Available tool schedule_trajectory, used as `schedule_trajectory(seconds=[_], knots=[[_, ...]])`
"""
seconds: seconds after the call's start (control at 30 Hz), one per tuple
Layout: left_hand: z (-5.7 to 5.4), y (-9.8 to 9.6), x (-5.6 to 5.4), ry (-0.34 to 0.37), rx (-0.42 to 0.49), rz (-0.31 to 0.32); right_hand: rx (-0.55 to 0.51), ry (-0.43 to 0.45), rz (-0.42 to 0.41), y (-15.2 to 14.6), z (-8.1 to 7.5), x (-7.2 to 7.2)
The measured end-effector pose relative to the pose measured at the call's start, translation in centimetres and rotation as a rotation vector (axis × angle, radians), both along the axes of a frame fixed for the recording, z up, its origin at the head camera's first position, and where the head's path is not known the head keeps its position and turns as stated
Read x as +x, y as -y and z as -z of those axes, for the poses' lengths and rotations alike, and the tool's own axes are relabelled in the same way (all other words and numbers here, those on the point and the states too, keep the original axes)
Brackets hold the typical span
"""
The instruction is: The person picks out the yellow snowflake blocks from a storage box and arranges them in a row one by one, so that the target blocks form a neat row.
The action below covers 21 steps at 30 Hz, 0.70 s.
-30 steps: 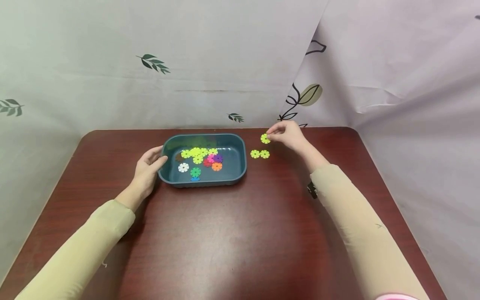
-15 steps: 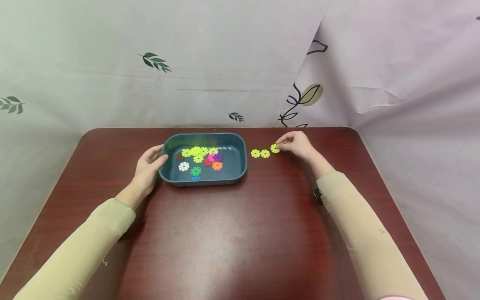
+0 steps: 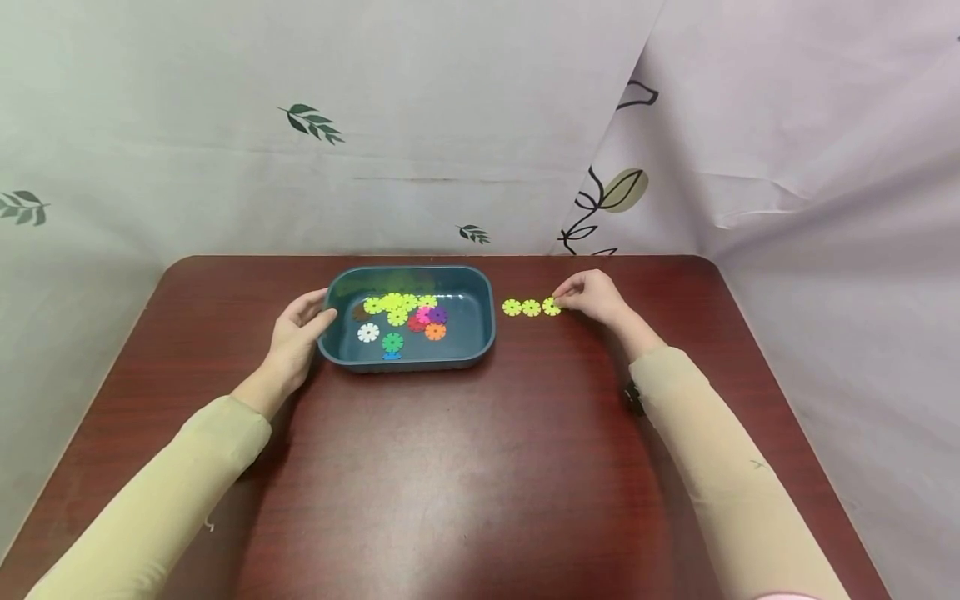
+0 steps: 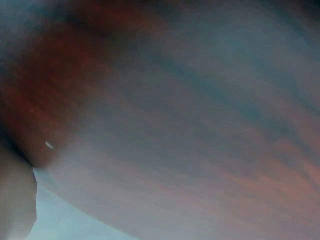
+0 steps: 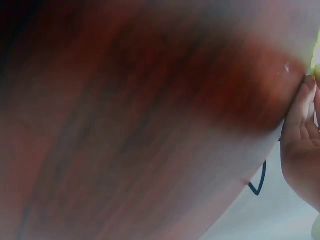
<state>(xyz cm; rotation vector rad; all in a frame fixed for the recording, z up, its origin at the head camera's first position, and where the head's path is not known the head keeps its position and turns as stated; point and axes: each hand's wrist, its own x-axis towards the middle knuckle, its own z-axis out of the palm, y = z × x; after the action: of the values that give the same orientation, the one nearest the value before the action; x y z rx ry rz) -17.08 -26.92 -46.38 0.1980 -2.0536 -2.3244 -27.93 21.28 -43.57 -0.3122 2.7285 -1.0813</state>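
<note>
My left hand (image 3: 293,337) grips the left rim of a dark blue-green plastic tray (image 3: 480,337), its thumb over the edge. To the right of the tray, several-slotted yellow-green snowflake discs lie in a row: a left disc (image 3: 512,307), a middle disc (image 3: 531,308) and a right disc (image 3: 551,307). The fingertips of my right hand (image 3: 596,298) pinch the right disc at its right edge, down at the table. In the right wrist view the fingers (image 5: 301,115) show at the right edge, beside a sliver of yellow-green. The left wrist view shows only part of the hand.
Inside the tray are several yellow-green discs (image 3: 393,302), a white disc (image 3: 368,332), a green disc (image 3: 392,342), an orange disc (image 3: 436,332), a purple disc (image 3: 438,315) and others. The reddish-brown table (image 3: 450,467) meets a patterned cloth (image 3: 412,150) at its back edge.
My right hand has brought its disc rightward and then down toward me, into line with the other two discs. The left hand keeps its grip on the tray.
</note>
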Motion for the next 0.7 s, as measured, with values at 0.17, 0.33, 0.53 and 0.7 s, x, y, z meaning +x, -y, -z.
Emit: schedule_trajectory(seconds=[0.17, 0.33, 0.53, 0.7], knots=[[-0.06, 0.03, 0.05, -0.003, 0.01, 0.0, 0.031, -0.027, -0.005, 0.09, 0.14, -0.14], [-0.1, 0.12, 0.14, -0.003, 0.0, 0.003, 0.03, -0.025, -0.002, 0.16, 0.23, -0.17], [-0.07, 0.05, 0.07, 0.005, -0.017, 0.001, 0.019, -0.026, 0.007, 0.11, 0.29, -0.06], [-0.05, 0.02, -0.01, 0.009, -0.023, 0.003, -0.008, -0.032, 0.011, 0.28, -0.06, -0.12]])
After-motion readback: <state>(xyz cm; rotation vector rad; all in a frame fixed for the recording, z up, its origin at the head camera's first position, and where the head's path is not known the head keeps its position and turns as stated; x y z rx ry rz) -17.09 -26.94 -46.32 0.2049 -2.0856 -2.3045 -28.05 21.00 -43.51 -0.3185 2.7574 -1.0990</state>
